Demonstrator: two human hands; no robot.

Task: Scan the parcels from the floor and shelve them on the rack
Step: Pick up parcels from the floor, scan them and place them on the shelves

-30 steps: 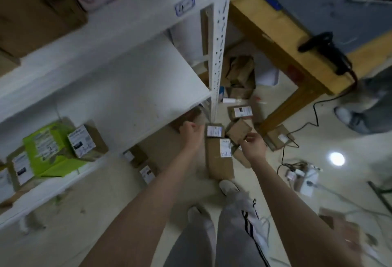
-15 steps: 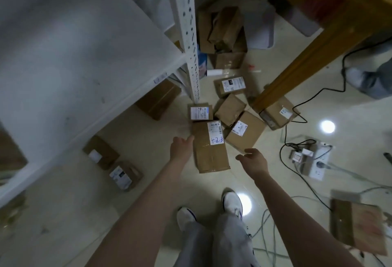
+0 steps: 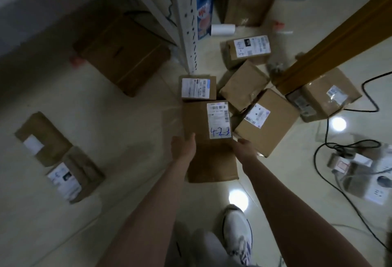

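Long brown parcel (image 3: 210, 139), label marked 4-2-3, flat on the tiled floor (image 3: 118, 182), straight ahead of a white shoe (image 3: 237, 226). Left hand (image 3: 183, 147) against its left edge, about midway along, thumb laid over the top face; fingers down the side, out of sight. Right hand (image 3: 246, 148) against the right edge, opposite, wedged between it and a squarer parcel (image 3: 266, 122) just beside. Fingers hidden there too. Grip on either side: cannot tell. Parcel between both hands, touching each. Far end butted against a small labelled parcel (image 3: 198, 88) at the foot of the white rack post (image 3: 186, 23). Wooden table leg (image 3: 331, 40) to the right, black cables (image 3: 315, 158) beyond.
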